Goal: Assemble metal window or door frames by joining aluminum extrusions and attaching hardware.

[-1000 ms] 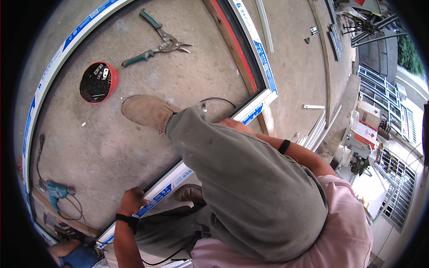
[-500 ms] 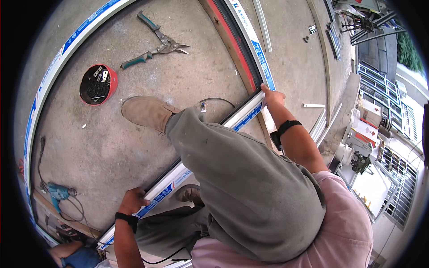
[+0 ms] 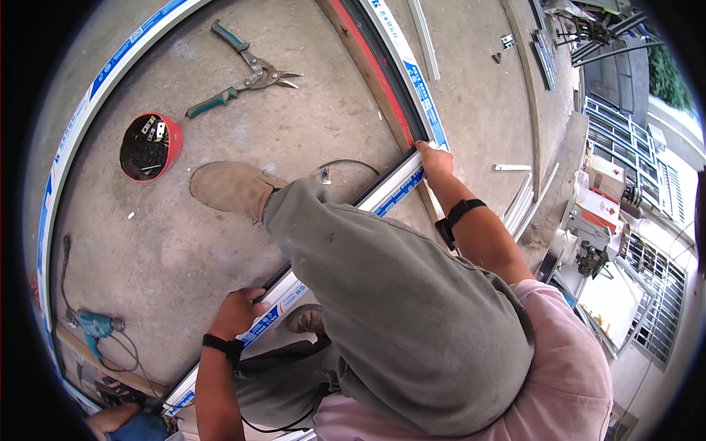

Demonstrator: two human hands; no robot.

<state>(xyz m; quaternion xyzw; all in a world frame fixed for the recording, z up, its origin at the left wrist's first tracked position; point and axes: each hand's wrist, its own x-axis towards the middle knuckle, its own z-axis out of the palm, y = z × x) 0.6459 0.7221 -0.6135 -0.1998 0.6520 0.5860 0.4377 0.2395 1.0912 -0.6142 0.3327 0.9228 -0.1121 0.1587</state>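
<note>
A large frame of metal profile [image 3: 401,178], wrapped in blue and white protective film, surrounds my legs. My right hand [image 3: 435,160] grips its corner, where the near bar meets the right side, with the thumb on top. Farther down the same near bar, my left hand [image 3: 238,312] is closed round the profile, fingers partly hidden. My bent leg [image 3: 382,294] crosses over the bar, and my tan shoe [image 3: 229,187] rests on the concrete inside the frame. The other shoe [image 3: 304,320] shows on the near side of the bar.
Inside the frame lie teal-handled tin snips [image 3: 259,76], a red bucket [image 3: 175,143] of small hardware and a corded teal drill [image 3: 95,323]. Wooden strips [image 3: 368,59] support the frame. Light profiles [image 3: 425,40] lie to the right. Another person's arm [image 3: 118,419] shows at lower left.
My left hand has slid up and right along the near bar, towards my knee. My right hand stays at the corner. The whole view has shifted slightly.
</note>
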